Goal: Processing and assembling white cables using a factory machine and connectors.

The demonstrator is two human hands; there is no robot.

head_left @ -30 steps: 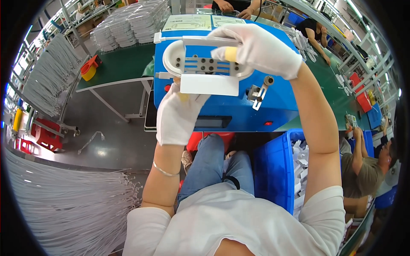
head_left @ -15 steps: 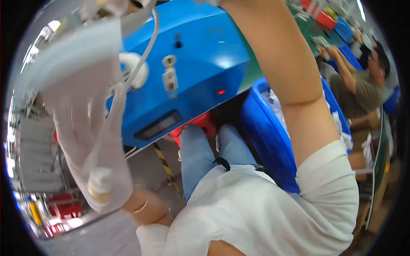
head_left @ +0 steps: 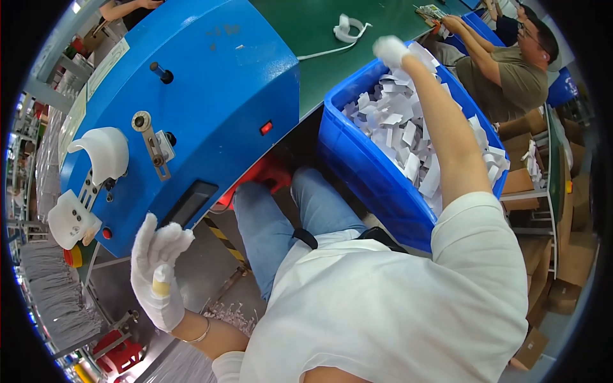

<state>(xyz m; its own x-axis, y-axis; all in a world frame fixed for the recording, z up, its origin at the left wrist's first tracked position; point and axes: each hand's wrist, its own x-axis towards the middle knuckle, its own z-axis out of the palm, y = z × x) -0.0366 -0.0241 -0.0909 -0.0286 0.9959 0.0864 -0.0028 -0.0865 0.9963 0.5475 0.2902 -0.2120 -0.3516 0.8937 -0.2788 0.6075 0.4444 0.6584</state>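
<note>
My left hand (head_left: 156, 274), in a white glove with a yellowish band on the thumb, is raised by the near left end of a blue machine (head_left: 223, 96). Its fingers point upward and it holds nothing. White curved guides (head_left: 108, 153) and a slotted metal lever (head_left: 153, 147) are fixed to the machine's face. My right hand (head_left: 391, 51), also gloved, hovers at the far rim of a blue bin (head_left: 348, 150); blur hides how its fingers are set. A coiled white cable (head_left: 348, 32) lies on the green table, left of that hand and apart from it.
Small white paper pieces (head_left: 402, 121) fill the bin. A person (head_left: 523, 76) works at the right, and another person's arm (head_left: 128, 9) shows top left. A bundle of grey cables (head_left: 54, 293) hangs at the left. Cardboard boxes (head_left: 571, 255) stand far right.
The white cable that hung before the machine now lies coiled on the table. My right arm has swung over the bin, my left hand is free, and the view has shifted.
</note>
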